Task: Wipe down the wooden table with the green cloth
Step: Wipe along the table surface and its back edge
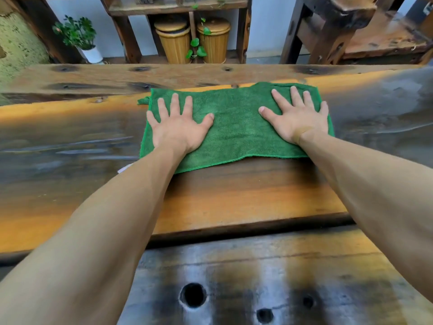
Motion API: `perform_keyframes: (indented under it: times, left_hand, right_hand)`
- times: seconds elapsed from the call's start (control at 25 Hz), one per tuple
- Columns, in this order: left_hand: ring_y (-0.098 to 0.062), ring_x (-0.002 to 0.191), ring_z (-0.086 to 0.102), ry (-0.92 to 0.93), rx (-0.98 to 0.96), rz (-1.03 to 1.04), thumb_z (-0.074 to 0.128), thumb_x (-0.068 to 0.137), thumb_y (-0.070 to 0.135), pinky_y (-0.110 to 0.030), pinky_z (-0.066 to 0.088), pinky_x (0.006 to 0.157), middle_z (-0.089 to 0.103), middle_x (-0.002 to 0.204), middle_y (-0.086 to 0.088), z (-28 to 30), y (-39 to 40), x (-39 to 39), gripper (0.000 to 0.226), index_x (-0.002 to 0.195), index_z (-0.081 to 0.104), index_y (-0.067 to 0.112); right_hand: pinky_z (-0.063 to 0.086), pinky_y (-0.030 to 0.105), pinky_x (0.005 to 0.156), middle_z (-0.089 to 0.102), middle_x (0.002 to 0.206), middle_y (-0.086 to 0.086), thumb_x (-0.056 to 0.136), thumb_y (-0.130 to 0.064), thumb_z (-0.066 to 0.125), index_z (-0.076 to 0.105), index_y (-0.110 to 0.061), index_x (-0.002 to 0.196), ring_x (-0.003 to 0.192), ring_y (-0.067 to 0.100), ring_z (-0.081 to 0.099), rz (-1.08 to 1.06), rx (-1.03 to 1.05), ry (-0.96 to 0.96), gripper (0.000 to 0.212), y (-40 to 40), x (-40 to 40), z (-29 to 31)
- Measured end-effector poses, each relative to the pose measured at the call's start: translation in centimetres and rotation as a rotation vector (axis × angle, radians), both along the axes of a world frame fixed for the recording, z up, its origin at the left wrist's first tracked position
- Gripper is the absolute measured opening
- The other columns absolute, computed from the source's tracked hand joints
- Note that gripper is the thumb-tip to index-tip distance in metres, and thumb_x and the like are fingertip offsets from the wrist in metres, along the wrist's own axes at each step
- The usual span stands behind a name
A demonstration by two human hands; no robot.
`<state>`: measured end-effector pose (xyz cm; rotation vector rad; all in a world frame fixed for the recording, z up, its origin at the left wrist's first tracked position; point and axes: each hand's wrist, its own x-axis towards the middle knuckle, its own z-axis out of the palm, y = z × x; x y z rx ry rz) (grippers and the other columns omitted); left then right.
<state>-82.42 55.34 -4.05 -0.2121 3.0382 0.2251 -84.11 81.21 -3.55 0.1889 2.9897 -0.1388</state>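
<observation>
Green cloth: lay flat on wooden table, under spread fingers of left hand and right hand.

Cloth lies flat on desk, toward its far side. Left hand presses cloth's left part, right hand its right part. Behind desk: shelf with two baskets under it, potted plant to their left.
</observation>
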Motion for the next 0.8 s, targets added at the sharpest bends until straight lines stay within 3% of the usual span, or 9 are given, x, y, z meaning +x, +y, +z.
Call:
perform_keyframes:
  times: [0.24, 0.8]
  left_hand:
    - [-0.038, 0.154, -0.014, -0.088, -0.051, -0.049, 0.007, 0.089, 0.083, -0.068, -0.011, 0.117, -0.020, 0.168, -0.001, 0.5, 1.0, 8.3, 0.076, 0.156, -0.011, 0.052]
    - [-0.029, 0.154, -0.019, -0.118, -0.053, -0.085, 0.005, 0.089, 0.082, -0.060, -0.008, 0.121, -0.023, 0.167, -0.001, 1.0, 3.4, 30.0, 0.079, 0.157, -0.014, 0.046]
  right_hand:
    - [-0.004, 0.059, 0.120, -0.011, 0.168, -0.005, 0.084, -0.087, 0.004, -0.003, -0.052, 0.154, 0.154, 0.023, -0.010, -0.004, 0.004, 0.002, 0.079, 0.4, 8.1, 0.1]
    - [-0.003, 0.058, 0.120, -0.015, 0.167, -0.003, 0.086, -0.083, 0.006, -0.007, -0.049, 0.155, 0.154, 0.024, -0.011, 0.036, 0.030, -0.020, 0.078, 1.2, 31.0, 0.6]
